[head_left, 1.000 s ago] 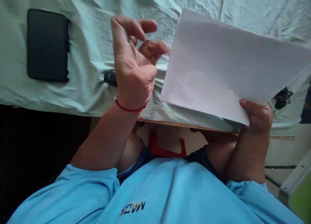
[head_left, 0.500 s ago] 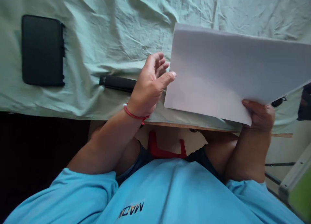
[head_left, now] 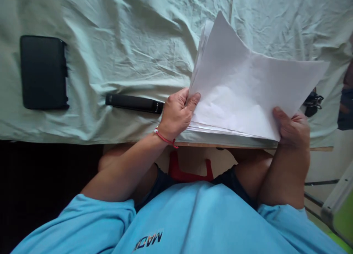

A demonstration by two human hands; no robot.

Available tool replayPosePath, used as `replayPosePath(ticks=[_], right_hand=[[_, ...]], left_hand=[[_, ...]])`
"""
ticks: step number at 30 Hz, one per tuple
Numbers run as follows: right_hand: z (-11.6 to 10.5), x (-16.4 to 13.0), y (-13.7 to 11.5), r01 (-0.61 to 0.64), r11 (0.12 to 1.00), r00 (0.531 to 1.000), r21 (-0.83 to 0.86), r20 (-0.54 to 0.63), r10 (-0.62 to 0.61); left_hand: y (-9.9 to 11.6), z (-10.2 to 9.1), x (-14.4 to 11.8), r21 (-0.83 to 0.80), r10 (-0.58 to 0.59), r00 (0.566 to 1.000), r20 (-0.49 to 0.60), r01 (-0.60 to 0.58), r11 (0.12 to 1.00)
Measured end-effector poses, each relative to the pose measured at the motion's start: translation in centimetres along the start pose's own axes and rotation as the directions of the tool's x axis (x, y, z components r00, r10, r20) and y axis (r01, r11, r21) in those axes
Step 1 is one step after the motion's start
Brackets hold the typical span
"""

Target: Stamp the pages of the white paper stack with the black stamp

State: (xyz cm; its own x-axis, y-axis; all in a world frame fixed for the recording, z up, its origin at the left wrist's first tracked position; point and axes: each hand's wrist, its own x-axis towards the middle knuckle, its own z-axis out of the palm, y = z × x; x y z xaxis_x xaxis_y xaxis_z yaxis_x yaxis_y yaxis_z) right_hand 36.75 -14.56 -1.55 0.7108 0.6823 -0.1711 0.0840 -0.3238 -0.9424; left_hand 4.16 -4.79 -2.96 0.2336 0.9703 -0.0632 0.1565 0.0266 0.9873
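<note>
Between my two hands is a stack of white paper sheets, bent in the middle, with its far left corner peaking upward. My left hand grips the stack's left edge, thumb on top and fingers underneath. At the lower right corner my right hand holds the paper, its thumb lying over the top sheet. Along the left and near edges several layers show slightly fanned apart. A black stapler-like bar lies just left of my left hand.
A black rectangular case lies at the far left on the pale green cloth. Black metal clips or keys sit beyond my right hand. The table's wooden edge runs close to my lap, above a red stool part.
My left hand has closed on the paper's left edge. The stack, flat before, is now bent and its layers are fanned. The view has shifted slightly.
</note>
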Motion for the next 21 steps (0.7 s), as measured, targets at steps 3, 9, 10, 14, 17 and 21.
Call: replayPosePath(ticks=[3,9,10,14,17,21], right_hand=[[-0.4,0.1,0.1,0.021,1.0,1.0,0.004,-0.007,-0.021],[-0.2,0.3,-0.5,0.042,0.999,0.994,0.011,-0.101,-0.041],[-0.1,0.3,-0.5,0.041,0.999,0.993,0.0,-0.11,-0.04],[0.1,0.5,-0.5,0.053,0.999,0.992,0.0,-0.119,-0.052],[0.1,0.6,-0.6,0.059,0.998,0.989,0.027,-0.14,-0.054],[0.0,0.7,-0.7,0.068,0.997,0.987,0.048,-0.148,-0.06]], left_hand=[[0.3,-0.1,-0.1,-0.076,-0.064,0.998,0.022,0.066,0.995],[1.1,-1.2,0.2,-0.317,-0.164,0.957,0.239,0.236,0.919],[1.1,-1.4,0.2,-0.293,-0.177,0.954,0.243,0.246,0.924],[1.4,-1.7,0.2,-0.21,-0.208,0.957,0.202,0.249,0.945],[1.6,-1.9,0.2,-0.225,-0.208,0.953,0.221,0.257,0.94],[1.7,-2.1,0.2,-0.227,-0.199,0.926,0.322,0.279,0.933]])
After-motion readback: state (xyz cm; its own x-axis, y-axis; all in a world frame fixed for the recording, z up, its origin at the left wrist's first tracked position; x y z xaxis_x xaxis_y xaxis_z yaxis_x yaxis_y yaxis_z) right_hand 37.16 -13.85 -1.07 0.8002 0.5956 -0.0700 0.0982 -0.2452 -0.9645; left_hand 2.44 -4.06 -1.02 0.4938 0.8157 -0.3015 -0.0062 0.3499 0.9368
